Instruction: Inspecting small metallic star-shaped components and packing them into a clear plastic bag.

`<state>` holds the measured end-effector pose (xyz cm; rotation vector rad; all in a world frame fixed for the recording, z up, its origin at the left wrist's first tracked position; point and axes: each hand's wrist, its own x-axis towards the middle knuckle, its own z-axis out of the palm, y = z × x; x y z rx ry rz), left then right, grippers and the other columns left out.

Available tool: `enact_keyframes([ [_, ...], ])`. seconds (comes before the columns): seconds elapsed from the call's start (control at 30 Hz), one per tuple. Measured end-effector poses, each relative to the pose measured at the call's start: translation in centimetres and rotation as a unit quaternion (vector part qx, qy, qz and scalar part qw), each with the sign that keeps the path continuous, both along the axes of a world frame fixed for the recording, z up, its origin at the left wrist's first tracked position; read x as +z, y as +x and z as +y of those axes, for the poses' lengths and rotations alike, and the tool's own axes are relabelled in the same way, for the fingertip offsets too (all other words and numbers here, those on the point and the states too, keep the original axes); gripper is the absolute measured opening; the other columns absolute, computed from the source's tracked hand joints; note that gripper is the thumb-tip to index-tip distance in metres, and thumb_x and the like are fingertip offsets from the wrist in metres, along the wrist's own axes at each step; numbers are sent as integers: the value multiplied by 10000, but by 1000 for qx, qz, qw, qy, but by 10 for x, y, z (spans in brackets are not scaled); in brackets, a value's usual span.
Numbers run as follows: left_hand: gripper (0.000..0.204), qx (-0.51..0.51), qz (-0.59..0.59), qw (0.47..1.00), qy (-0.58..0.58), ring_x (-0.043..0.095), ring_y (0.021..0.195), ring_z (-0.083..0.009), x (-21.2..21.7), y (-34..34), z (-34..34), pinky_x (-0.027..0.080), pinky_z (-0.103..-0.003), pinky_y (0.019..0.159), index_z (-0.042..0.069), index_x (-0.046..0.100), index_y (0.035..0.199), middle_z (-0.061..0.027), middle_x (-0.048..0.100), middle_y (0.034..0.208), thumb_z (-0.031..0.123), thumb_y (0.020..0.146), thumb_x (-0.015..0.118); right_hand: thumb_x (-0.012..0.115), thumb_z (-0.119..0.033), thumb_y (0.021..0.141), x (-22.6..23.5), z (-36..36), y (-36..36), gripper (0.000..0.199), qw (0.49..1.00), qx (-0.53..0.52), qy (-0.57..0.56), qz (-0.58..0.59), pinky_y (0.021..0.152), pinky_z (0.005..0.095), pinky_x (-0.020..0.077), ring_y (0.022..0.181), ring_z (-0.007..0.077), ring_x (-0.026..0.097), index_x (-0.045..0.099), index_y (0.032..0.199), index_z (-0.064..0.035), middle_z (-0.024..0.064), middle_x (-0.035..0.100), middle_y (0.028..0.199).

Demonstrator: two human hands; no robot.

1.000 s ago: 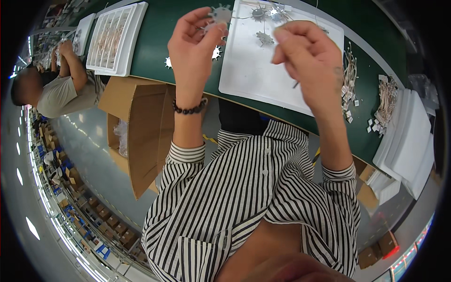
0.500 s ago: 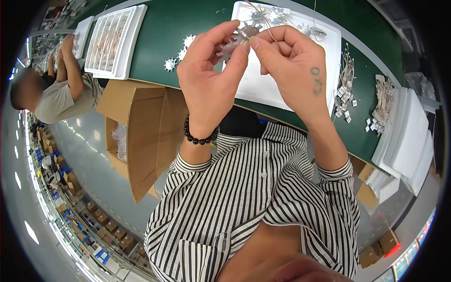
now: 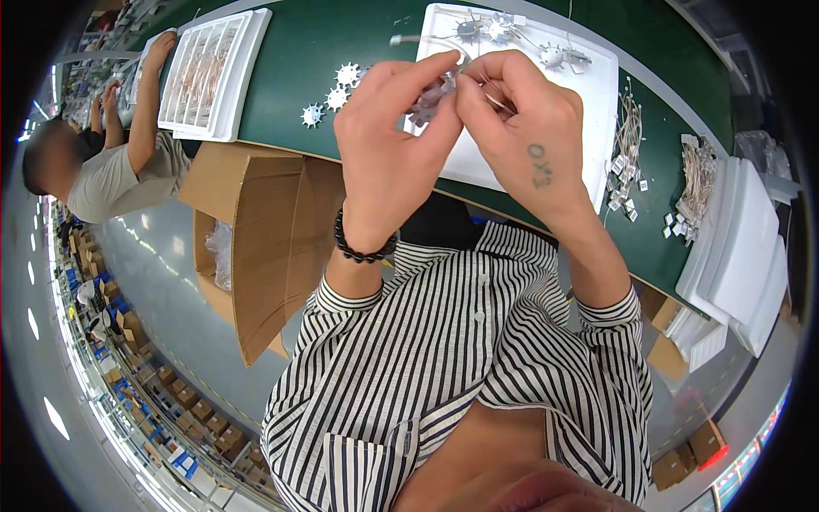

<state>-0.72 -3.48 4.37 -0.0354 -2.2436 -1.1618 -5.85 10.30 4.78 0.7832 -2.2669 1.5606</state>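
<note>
One other person is over at the far left, pretty warped by the lens, in a plain light shirt. Next along the green worktop is a white compartment tray, its slots packed with coppery and white wires too tangled to count. Below that, a brown cardboard box with flaps up and crinkly clear plastic inside; most of its inside is hidden.

A few flat, shiny spiky discs, kinda gear-shaped, lie just left of the left hand. That hand wears a black beaded bracelet, and its fingers are curled in with thumb and index nearly meeting around a pale spiky piece. So the piece is up above the near edge of the white tray, mostly covered by fingers and a bit blurry.

A pale cable sticks out to the left above the fingertips. The right hand has its fingers bunched tight, tips right against the left ones, with thin wires in its grip; can't tell exactly what those tips pinch.

More metal discs with leads sit in the tray's far part. Farther right: two wire bundles with little white connectors, then smooth white stacked trays.
</note>
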Motion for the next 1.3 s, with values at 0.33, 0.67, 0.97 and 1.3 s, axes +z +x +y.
enact_keyframes([
  [0.33, 214, -150, -166, 794, 565, 529, 708, -95, 19, -3, 7, 444, -205, 605, -28, 739, 1130, -34, 651, 877, 28, 929, 693, 669, -64, 970, -13, 21, 4, 131, 969, 98, -151, -172, 601, 185, 436, 668, 76, 550, 653, 1078, 8, 20, 651, 813],
  [0.67, 209, -106, -160, 866, 462, 538, 645, -80, 0, -10, 33, 433, -189, 540, -30, 746, 1094, -39, 650, 759, 100, 931, 760, 649, -80, 990, -24, 37, 7, 107, 939, 84, -242, -230, 591, 196, 427, 674, 92, 578, 648, 1043, 13, 30, 649, 764],
  [0.97, 194, -91, -129, 894, 420, 543, 628, -82, -10, -19, 57, 440, -189, 538, -16, 760, 1053, -38, 669, 741, 95, 899, 798, 620, -102, 1014, -31, 57, 3, 121, 912, 91, -286, -280, 629, 195, 441, 702, 95, 585, 649, 1051, 10, 41, 652, 780],
  [1.3, 157, -9, -94, 957, 274, 545, 622, -82, -9, -28, 64, 441, -196, 563, -7, 771, 934, -31, 710, 773, 135, 883, 814, 580, -129, 1051, -42, 66, -8, 195, 936, 25, -233, -262, 591, 209, 433, 675, 83, 550, 680, 1142, 10, 57, 662, 822],
])
